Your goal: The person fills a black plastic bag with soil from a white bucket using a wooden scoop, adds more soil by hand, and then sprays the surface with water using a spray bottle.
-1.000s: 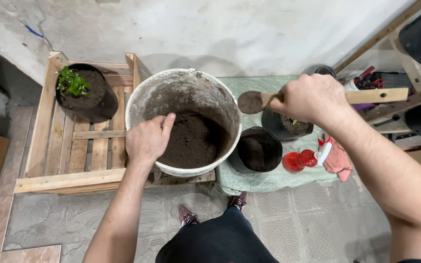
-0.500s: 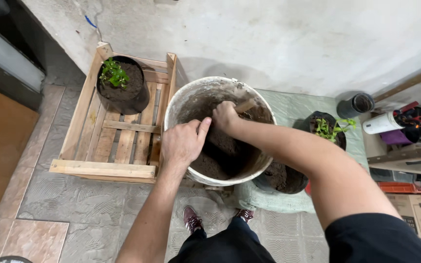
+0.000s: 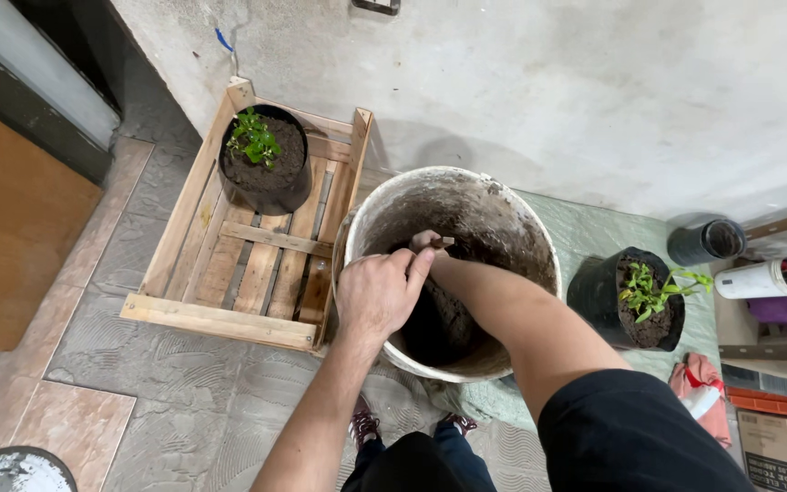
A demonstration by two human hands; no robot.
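- Half a second on, the right hand [image 3: 425,242] has sunk deeper into the bucket [image 3: 539,246], and the view has drifted so the crate sits higher at 10 o'clock.
- Left hand [image 3: 377,293] clamps the near rim at the bucket's 9 o'clock, fingers curled over the edge.
- Right hand is mostly hidden behind the left; it seems closed round a small wooden handle, though I cannot tell the grip for sure.
- Dark soil [image 3: 444,323] lies low in the bucket.
- One seedling pot [image 3: 264,159] already stands in the wooden crate [image 3: 220,314]; a second potted seedling [image 3: 639,301] waits at 3 o'clock on the green mat [image 3: 594,232].
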